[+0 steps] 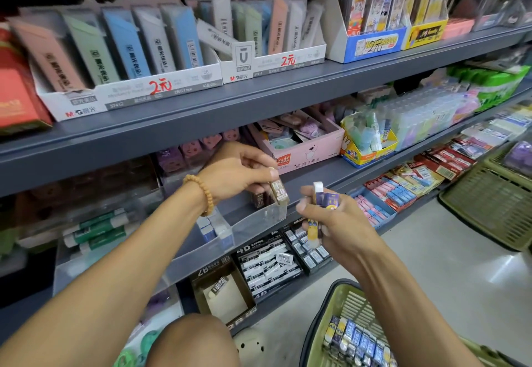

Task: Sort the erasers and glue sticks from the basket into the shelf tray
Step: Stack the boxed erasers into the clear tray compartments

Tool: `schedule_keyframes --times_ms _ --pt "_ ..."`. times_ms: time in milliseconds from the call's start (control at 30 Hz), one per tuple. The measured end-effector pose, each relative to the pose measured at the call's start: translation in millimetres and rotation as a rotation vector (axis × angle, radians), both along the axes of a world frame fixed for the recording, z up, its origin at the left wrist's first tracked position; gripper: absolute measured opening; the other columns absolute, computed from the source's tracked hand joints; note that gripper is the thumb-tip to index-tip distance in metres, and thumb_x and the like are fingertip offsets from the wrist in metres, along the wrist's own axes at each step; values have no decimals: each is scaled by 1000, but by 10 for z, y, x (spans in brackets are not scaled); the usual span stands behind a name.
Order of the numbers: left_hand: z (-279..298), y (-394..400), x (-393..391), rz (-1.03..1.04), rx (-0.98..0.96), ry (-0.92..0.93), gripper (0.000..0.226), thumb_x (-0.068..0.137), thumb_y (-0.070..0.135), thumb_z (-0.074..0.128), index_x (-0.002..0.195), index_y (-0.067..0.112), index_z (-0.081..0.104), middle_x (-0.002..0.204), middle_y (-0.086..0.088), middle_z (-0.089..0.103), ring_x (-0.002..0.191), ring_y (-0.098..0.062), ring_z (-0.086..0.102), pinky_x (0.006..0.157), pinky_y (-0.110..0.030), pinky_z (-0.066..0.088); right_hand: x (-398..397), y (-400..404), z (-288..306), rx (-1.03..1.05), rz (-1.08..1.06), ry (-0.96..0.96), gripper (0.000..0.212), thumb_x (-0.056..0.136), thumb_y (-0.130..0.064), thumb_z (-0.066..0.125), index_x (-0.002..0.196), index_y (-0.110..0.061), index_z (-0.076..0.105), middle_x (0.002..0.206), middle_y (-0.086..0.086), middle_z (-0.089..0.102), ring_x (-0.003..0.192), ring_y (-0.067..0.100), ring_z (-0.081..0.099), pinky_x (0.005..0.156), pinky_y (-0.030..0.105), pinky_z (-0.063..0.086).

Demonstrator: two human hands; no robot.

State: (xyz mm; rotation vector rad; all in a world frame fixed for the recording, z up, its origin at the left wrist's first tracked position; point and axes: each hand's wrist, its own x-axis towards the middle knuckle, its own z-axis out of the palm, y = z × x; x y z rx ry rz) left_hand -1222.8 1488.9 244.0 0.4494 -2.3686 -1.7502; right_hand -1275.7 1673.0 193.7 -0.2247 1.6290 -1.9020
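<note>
My left hand [239,172] pinches a brown 2B eraser [279,193] over the right end of the clear shelf tray [253,224]. A dark eraser [258,200] stands in that compartment. White and blue erasers [214,230] lie in the tray's middle compartment, and green glue sticks [96,230] lie at its left. My right hand [334,222] grips several erasers, one purple and white [324,197] and one yellow [312,230], to the right of the tray. The green basket [324,317] at the bottom right holds a row of blue and yellow erasers [357,343].
Boxes of 4B erasers [267,263] and a brown 2B box [223,292] fill the shelf below the tray. A second green basket [489,202] stands on the floor at right. Pencil lead boxes [129,50] line the upper shelf. My knee [193,340] is at the bottom.
</note>
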Motion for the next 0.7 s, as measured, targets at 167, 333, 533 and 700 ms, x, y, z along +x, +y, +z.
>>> schedule_keyframes --times_ms 167,333,533,700 --pt "-86 -173 17 87 -258 -48 10 77 1 77 82 7 71 75 -12 71 63 -17 68 69 -32 61 -26 32 -38 -121 -125 -124 21 91 8 60 111 4 56 73 11 60 58 19 59 58 28 51" --pt "-233 -148 -20 59 -588 -96 20 74 11 79 70 27 67 73 6 68 61 -4 60 65 -18 49 -2 36 -43 -11 -153 -11 10 95 -10 63 100 -2 63 76 10 70 66 21 64 56 27 51" --pt "-407 -47 -60 30 -724 -85 15 75 18 76 71 29 66 73 13 63 74 -6 59 76 -23 49 6 59 -34 88 -186 6 23 95 -20 64 74 -12 58 62 8 62 50 15 48 50 26 33" --pt "-472 -13 -75 61 -697 -94 28 72 14 79 67 31 57 73 8 64 81 -12 58 79 -28 48 0 34 -49 9 -160 -31 17 95 -11 64 79 -10 57 58 7 55 50 15 45 43 21 39"
